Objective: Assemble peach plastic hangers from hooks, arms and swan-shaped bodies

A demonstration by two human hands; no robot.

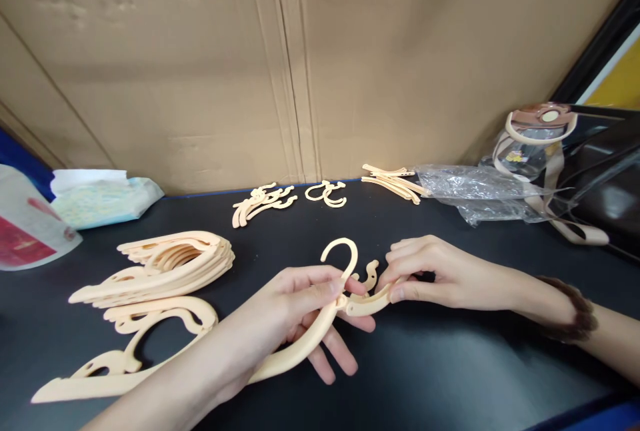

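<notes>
My left hand (305, 314) is closed around a long curved peach plastic hanger arm (300, 348), thumb and forefinger pinching it near its hook (341, 252). My right hand (434, 272) pinches a second, shorter curved peach piece (367, 304) whose end meets the first piece at the hook joint. Both hands hover just above the black table (440, 364), near its middle.
A stack of assembled peach hangers (170, 264) lies at left, one more hanger (135, 344) in front of it. Loose arms (257, 203), hooks (327, 193) and more arms (393, 183) sit by the cardboard wall (300, 64). A clear plastic bag (475, 191) and a bottle (537, 141) lie at right, tissue packs (100, 197) at left.
</notes>
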